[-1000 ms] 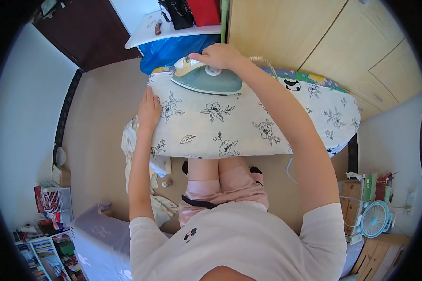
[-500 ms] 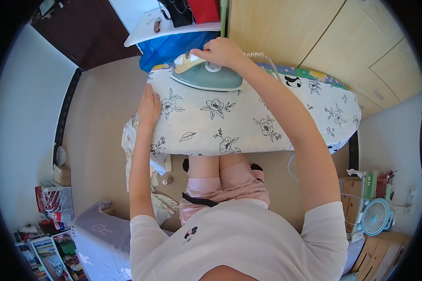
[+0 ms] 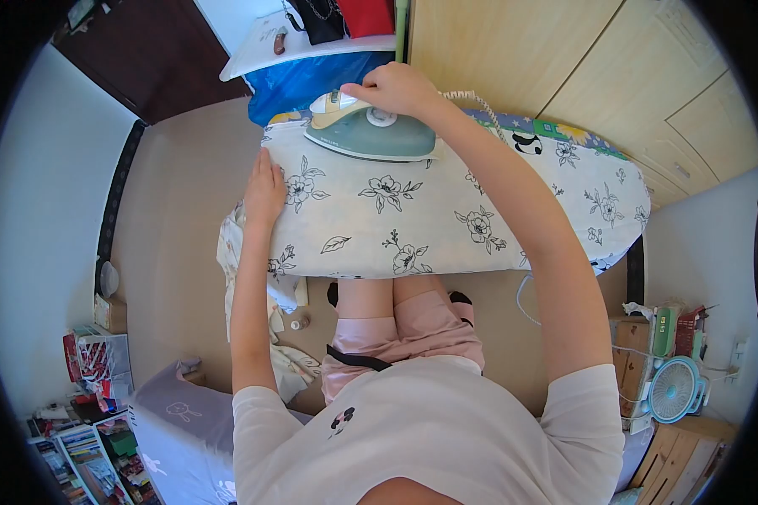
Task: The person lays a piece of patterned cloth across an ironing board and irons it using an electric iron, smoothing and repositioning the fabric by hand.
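Floral white fabric [image 3: 354, 210] with black flower prints is spread over an ironing board [image 3: 589, 143], whose patterned cover shows along the far edge. My right hand [image 3: 396, 88] is wrapped round the handle of a green and white clothes iron [image 3: 370, 136], which rests on the cloth near the far left side. From the iron's back a coiled cord runs to the right. At the board's left edge my left hand [image 3: 265, 189] lies flat on the fabric's border, fingers stretched out together. More of the cloth hangs below that edge toward the floor.
Beyond the board stands a white-topped surface [image 3: 312, 42] with bags and a blue plastic cover. Light wooden cabinets [image 3: 505, 50] rise at the far right. A small fan [image 3: 675, 390] sits at right, a bookshelf [image 3: 84, 463] at lower left. A small bottle [image 3: 300, 322] is on the floor.
The iron and my right hand have shifted very slightly left and away from me. My left hand stays nearly in place at the board's left edge.
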A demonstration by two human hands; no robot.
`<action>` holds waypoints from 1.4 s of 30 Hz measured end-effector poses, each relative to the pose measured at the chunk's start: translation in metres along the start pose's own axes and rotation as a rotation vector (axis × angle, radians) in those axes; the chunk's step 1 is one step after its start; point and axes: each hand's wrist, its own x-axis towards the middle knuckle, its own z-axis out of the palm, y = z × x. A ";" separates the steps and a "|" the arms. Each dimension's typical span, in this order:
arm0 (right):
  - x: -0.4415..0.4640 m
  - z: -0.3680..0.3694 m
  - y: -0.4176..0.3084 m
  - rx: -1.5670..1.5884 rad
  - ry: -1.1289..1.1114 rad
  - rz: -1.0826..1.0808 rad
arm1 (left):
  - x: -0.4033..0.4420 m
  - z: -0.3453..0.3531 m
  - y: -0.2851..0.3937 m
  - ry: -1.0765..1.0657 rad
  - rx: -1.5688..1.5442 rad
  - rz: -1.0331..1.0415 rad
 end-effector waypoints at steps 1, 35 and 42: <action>0.000 0.000 0.000 0.001 -0.001 0.001 | 0.000 -0.001 0.001 -0.007 -0.002 -0.009; -0.010 -0.005 -0.010 -0.303 -0.052 -0.167 | 0.001 -0.006 0.010 -0.069 0.127 -0.037; -0.018 -0.012 0.005 -0.184 -0.133 -0.108 | 0.000 -0.003 0.007 -0.075 0.125 -0.082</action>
